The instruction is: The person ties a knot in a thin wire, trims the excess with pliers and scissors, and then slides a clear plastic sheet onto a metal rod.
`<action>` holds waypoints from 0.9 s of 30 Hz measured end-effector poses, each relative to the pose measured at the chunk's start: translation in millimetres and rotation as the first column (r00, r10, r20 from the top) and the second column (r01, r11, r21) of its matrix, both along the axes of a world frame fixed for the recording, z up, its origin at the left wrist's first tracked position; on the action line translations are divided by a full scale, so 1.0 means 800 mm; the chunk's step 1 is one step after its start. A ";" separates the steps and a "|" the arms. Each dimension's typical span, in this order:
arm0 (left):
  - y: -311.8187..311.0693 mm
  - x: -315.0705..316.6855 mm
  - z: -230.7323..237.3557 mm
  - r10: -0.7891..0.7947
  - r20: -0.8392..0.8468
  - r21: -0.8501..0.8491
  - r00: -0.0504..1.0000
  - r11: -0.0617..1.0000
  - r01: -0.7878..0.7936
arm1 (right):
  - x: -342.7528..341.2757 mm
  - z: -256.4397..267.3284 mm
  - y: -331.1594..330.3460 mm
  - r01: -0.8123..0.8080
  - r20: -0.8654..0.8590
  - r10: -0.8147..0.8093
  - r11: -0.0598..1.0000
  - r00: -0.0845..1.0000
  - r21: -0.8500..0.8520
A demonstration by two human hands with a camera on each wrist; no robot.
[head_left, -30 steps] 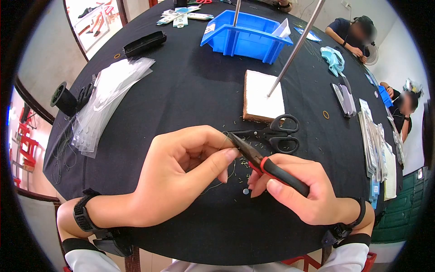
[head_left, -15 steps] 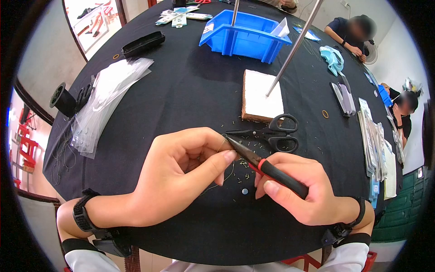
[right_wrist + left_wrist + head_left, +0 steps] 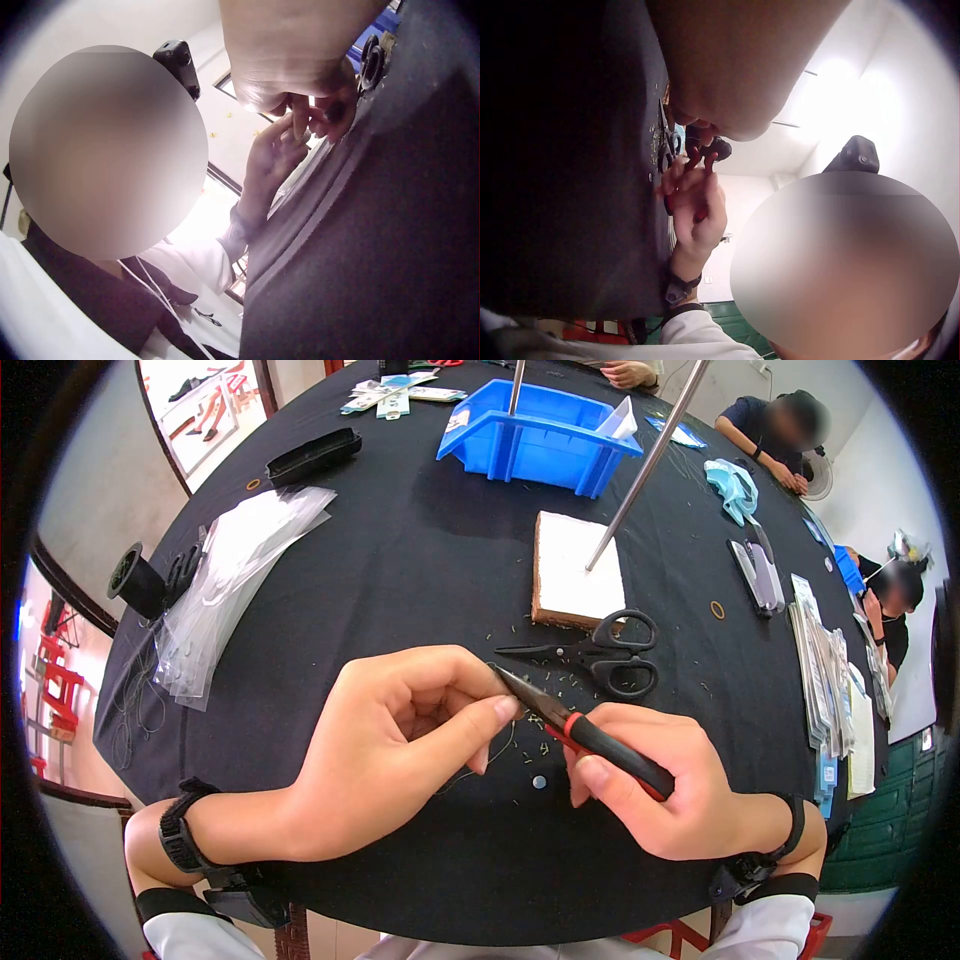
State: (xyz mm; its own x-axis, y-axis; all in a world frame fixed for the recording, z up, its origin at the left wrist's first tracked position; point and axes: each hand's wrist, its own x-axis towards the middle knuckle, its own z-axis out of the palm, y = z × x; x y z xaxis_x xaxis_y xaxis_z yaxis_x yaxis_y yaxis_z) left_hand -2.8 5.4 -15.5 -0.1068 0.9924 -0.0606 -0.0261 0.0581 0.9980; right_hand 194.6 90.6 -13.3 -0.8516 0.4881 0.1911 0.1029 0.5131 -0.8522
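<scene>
In the head view my left hand (image 3: pixel 365 760) pinches a thin strand (image 3: pixel 509 740) between thumb and index fingertip, and its loose end curves down below the fingers. My right hand (image 3: pixel 665 790) grips needle-nose pliers (image 3: pixel 535 702) by their black and red handles. The plier tips lie right at the left index fingertip, pointing up and left. Black scissors (image 3: pixel 610 655) rest on the table just beyond both hands. In the left wrist view the red inner handles (image 3: pixel 709 163) show in the right hand. The right wrist view shows the left hand (image 3: pixel 271 161) behind the right.
Small clippings (image 3: pixel 540 748) and a pale round bead (image 3: pixel 540 782) lie near the hands. Behind stand a white-topped block (image 3: pixel 575 565) with a metal rod and a blue bin (image 3: pixel 545 457). Plastic sleeves (image 3: pixel 245 575) and a spool (image 3: pixel 138 582) lie left; a stapler (image 3: pixel 758 575) and packets (image 3: pixel 815 670) right.
The pliers and right hand have shifted slightly left, with the plier tips a little lower along the left index finger. The left hand keeps its pinch. The scene has drifted slightly left.
</scene>
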 end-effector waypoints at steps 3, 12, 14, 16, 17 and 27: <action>-0.002 0.003 0.000 0.006 -0.010 0.013 1.000 1.000 -0.006 | 0.002 0.001 -0.001 0.008 0.026 -0.011 0.996 1.000 0.087; 0.000 0.002 0.001 0.025 0.002 0.047 1.000 0.999 -0.025 | 0.000 0.008 0.007 -0.090 -0.002 0.093 0.952 0.996 -0.291; -0.001 0.002 0.002 0.025 0.009 0.040 1.000 0.999 -0.025 | 0.000 0.006 0.007 -0.105 -0.038 0.098 0.944 0.994 -0.314; -0.001 0.002 0.002 0.021 0.014 0.039 1.000 0.999 -0.022 | 0.000 0.003 0.008 -0.110 -0.047 0.100 0.951 0.994 -0.289; -0.001 0.002 0.001 0.018 0.015 0.042 1.000 0.999 -0.018 | 0.001 0.001 0.009 -0.107 -0.039 0.100 0.962 0.994 -0.253; -0.002 0.003 -0.003 0.006 0.027 0.003 1.000 1.000 -0.006 | -0.001 -0.002 0.000 -0.006 0.018 0.004 0.991 1.000 0.135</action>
